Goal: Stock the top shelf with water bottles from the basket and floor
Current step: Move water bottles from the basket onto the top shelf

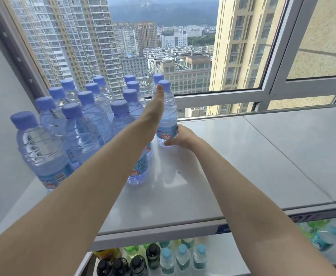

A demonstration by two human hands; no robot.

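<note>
Several clear water bottles with blue caps stand in rows on the left part of the white top shelf, by the window. One more water bottle stands upright at the right end of the group. My right hand grips its lower part at the label. My left hand lies flat against its left side, fingers straight, fingertips near the cap.
A window frame runs right behind the shelf. A grey wall closes the left side. On the lower shelf stand dark-capped, green and light-blue drink bottles. The basket and the floor are out of view.
</note>
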